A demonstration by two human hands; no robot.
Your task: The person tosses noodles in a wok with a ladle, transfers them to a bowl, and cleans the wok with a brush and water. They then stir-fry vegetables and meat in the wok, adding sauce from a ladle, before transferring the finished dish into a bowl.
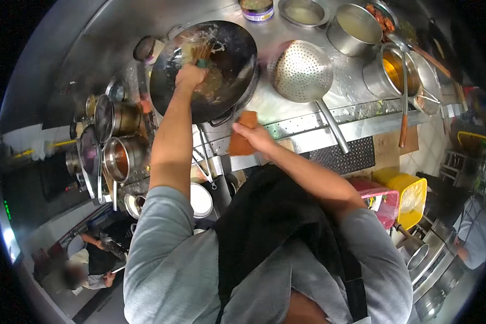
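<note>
My left hand (pixel 190 77) is closed round the green-bound handle of a whisk-like wok brush (pixel 201 51), its bristles down against the inside of a large dark wok (pixel 237 43). Wet, foamy streaks show in the wok around the bristles. Below the wok's right side, my right hand (pixel 256 137) grips a folded orange-brown cloth (pixel 243 144), close to the loop handle at the rim. Just right of the wok, a perforated strainer ladle (pixel 302 70) lies with its long handle toward me.
Steel pots (pixel 356 29) and a pot of amber liquid (pixel 391 67) stand at the right, a ladle handle (pixel 404 129) sticking out past the counter edge. More pots (pixel 116 159) crowd the left. A yellow bin (pixel 413 200) stands low right; a co-worker (pixel 89 264) is lower left.
</note>
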